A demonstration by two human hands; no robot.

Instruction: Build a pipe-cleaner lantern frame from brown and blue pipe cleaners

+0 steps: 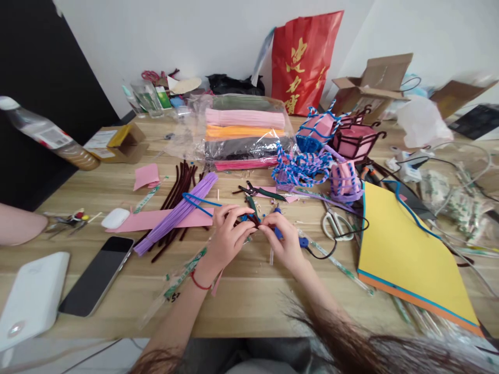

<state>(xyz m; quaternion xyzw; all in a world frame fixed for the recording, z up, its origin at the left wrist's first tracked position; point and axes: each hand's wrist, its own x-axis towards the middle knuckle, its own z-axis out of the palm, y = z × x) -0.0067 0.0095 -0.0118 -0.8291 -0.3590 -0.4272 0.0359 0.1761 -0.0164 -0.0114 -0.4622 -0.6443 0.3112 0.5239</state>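
From the head camera, both hands meet over the wooden table (249, 306), just right of the purple pipe cleaner bundle (177, 213). The left hand (226, 236) has its fingers closed together around a dark maroon pipe cleaner (253, 219), with a blue pipe cleaner (197, 201) looping out from it toward the bundle. The right hand (284, 239) pinches the same maroon piece from the other side, fingertips pressed together. A phone (97, 275) lies well left of the bundle, and a yellow sheet (405, 254) well right.
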